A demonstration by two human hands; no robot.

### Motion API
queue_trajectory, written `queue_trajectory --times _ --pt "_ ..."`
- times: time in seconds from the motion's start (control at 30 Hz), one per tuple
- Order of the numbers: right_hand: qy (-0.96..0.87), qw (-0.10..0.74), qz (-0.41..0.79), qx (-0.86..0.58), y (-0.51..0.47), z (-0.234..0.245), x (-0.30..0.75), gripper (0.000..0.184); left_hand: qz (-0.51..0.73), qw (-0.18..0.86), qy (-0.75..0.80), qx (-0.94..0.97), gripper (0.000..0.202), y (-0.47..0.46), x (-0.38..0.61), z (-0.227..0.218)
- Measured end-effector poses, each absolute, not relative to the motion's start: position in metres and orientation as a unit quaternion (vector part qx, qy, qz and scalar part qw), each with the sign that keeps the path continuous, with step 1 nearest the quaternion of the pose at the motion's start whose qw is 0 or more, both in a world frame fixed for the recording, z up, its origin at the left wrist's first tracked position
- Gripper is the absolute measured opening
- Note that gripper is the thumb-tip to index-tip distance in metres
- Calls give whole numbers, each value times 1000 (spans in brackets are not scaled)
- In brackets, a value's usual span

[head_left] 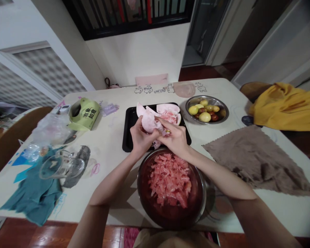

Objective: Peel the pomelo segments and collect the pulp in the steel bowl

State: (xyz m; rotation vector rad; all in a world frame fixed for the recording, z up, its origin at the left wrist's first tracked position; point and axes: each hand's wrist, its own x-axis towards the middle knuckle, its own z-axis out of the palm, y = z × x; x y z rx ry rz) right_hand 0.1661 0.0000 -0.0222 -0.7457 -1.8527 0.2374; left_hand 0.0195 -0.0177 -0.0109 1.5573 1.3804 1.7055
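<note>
Both my hands grip a pale pink chunk of pomelo (pixel 149 123) above a black tray (pixel 128 137). My left hand (pixel 142 137) curls round its left side, and my right hand (pixel 174 136) closes on its right side; the fingertips are partly hidden. Behind them on the tray lie thick pieces of pomelo peel (pixel 167 109) with some pink flesh. Just below my wrists stands a steel bowl (pixel 202 193) holding a heap of loose pink pomelo flesh (pixel 170 179).
A smaller steel bowl (pixel 226 112) of green and brown fruit stands at the right back. A brown cloth (pixel 258 158) lies right. On the left are a green bag-like container (pixel 86 113), a glass pitcher (pixel 54 165), a teal cloth (pixel 38 196) and a clear plastic bag (pixel 50 127).
</note>
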Motion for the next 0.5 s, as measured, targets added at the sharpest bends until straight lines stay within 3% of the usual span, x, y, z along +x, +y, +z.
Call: queue_trajectory --times 0.5 --pt "-790 517 148 -294 20 -27 173 46 595 296 422 617 22 1 2 -17"
